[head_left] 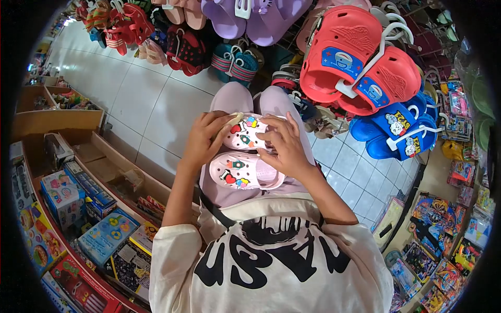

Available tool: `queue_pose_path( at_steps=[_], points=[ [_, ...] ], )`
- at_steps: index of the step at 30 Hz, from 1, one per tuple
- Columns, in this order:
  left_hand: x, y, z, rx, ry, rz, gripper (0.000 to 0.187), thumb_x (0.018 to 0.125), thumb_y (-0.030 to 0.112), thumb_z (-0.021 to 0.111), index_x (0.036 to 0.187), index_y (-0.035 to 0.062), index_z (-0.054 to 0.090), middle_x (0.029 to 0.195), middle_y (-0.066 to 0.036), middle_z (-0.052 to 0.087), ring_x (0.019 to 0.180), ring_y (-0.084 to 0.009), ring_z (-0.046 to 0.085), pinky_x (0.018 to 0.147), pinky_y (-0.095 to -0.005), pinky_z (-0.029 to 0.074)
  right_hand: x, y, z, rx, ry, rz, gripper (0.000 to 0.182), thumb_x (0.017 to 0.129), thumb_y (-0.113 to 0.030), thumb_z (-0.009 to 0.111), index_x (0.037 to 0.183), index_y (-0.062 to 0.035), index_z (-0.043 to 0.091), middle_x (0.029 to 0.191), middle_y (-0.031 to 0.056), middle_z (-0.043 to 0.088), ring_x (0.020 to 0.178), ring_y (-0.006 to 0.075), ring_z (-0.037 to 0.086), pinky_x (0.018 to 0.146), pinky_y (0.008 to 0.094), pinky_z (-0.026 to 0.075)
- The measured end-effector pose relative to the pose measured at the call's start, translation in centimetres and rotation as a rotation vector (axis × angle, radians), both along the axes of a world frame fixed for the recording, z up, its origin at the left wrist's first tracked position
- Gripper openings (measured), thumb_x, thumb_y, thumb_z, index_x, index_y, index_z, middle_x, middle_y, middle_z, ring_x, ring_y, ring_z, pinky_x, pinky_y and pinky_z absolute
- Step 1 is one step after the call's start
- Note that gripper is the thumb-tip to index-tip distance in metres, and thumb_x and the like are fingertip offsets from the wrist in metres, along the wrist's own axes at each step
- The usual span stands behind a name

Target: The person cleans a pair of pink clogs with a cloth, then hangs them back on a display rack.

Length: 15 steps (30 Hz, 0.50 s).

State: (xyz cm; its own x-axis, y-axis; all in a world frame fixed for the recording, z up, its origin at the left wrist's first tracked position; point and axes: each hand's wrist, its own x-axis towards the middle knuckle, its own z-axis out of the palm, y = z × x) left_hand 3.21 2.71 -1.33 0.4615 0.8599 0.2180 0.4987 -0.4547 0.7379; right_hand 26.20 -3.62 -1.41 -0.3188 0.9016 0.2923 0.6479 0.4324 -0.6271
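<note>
Two pale pink clogs [218, 169] with colourful charms rest on my lap, side by side. My left hand [209, 134] is at the toe of the farther clog [241, 140], its fingers closed on a small pale yellowish piece that looks like cloth [236, 120], pressed against the shoe. My right hand [288, 146] grips the same clog from the heel side, fingers bent over its upper. The nearer clog lies below, its strap and opening toward the right. The charms include a red heart, a green rocket shape and balloon-like pieces.
Red clogs [342, 34], blue slippers [383, 128] and purple slippers [224, 15] hang on the rack ahead. Boxed toys [107, 235] fill wooden shelving [57, 122] at left. Packaged toys [443, 216] line the right side. White tiles [141, 91] cover the floor.
</note>
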Motion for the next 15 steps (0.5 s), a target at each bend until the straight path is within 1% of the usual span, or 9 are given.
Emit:
queue_pose_path(
  at_steps=[3,6,7,10,13,15],
  points=[
    [-0.7,0.2,-2.0,-0.017,0.065,0.253,0.016,0.089,0.011,0.056,0.095,0.0014,0.067,0.099,-0.012,0.061,0.087,-0.0277,0.056,0.079,-0.0381,0.045,0.0,-0.2,-0.1,0.002,0.002,-0.002,0.032,0.074,-0.023,0.071,0.102,-0.0134,0.059,0.126,0.0090,0.049,0.123,0.0270,0.045,0.113,0.0527,0.015],
    [-2.5,0.5,-3.3,-0.113,-0.178,0.220,0.016,0.090,0.011,0.056,0.094,0.0011,0.067,0.096,-0.013,0.060,0.086,-0.0283,0.056,0.077,-0.0387,0.046,0.2,-0.3,0.0,0.006,-0.003,0.002,0.030,0.075,-0.024,0.070,0.101,-0.0132,0.060,0.126,0.0092,0.049,0.123,0.0279,0.045,0.113,0.0532,0.015],
    [-1.8,0.2,-2.2,-0.216,-0.272,0.269,0.015,0.089,0.011,0.057,0.095,0.0018,0.067,0.100,-0.013,0.060,0.097,-0.0299,0.056,0.084,-0.0382,0.045,0.2,-0.4,0.2,0.005,-0.009,0.005,0.030,0.075,-0.024,0.070,0.101,-0.0131,0.060,0.126,0.0093,0.049,0.123,0.0281,0.045,0.113,0.0534,0.015],
    [0.4,0.2,0.6,0.073,-0.128,0.111,0.014,0.087,0.012,0.060,0.094,0.0021,0.067,0.107,-0.012,0.057,0.112,-0.0312,0.051,0.094,-0.0410,0.041,0.0,-0.2,0.2,0.004,-0.022,0.009,0.030,0.075,-0.025,0.070,0.101,-0.0131,0.060,0.126,0.0092,0.049,0.124,0.0274,0.045,0.112,0.0533,0.015],
    [0.8,0.6,-0.9,0.191,0.040,-0.030,0.013,0.085,0.012,0.063,0.092,0.0025,0.065,0.112,-0.013,0.054,0.122,-0.0324,0.044,0.102,-0.0451,0.035,-0.1,0.0,0.1,-0.015,-0.032,0.020,0.031,0.074,-0.023,0.071,0.101,-0.0134,0.059,0.127,0.0091,0.050,0.124,0.0273,0.046,0.112,0.0539,0.015],
    [0.5,1.1,-1.6,0.167,-0.053,-0.059,0.012,0.085,0.013,0.062,0.091,0.0020,0.063,0.111,-0.014,0.052,0.121,-0.0336,0.045,0.103,-0.0464,0.033,0.1,0.1,0.1,-0.038,-0.021,0.031,0.033,0.073,-0.021,0.072,0.103,-0.0137,0.059,0.128,0.0093,0.050,0.125,0.0280,0.047,0.112,0.0553,0.015]
  ],
)
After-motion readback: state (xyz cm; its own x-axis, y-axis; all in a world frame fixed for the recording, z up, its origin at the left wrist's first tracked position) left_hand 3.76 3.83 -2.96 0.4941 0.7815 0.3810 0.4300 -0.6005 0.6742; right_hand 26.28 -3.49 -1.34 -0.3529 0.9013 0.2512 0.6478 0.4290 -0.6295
